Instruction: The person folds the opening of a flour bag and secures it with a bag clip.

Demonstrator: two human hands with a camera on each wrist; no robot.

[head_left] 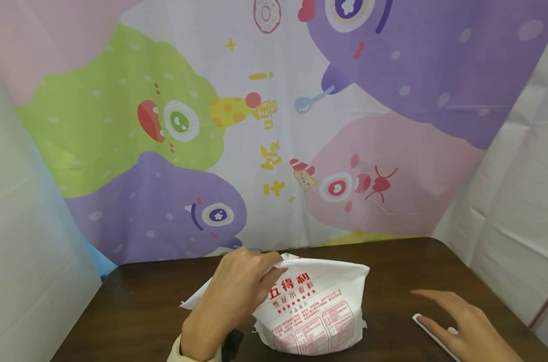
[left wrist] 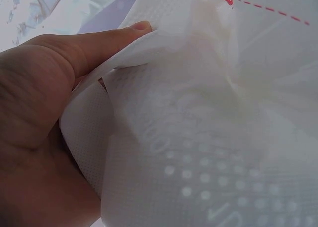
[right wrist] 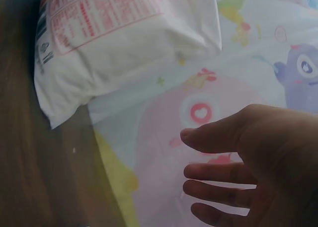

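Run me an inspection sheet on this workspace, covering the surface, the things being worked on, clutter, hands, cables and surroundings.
Surface: dark brown table, wood-grained.
Job's things: white bag with red print.
Clutter: white strip by the right hand; what it is, I can't tell.
Left hand: pinches the bag's upper part.
Right hand: off the bag, fingers spread.
Cables: nothing seen.
Surroundings: cartoon cloth behind the table, white sheeting at both sides.
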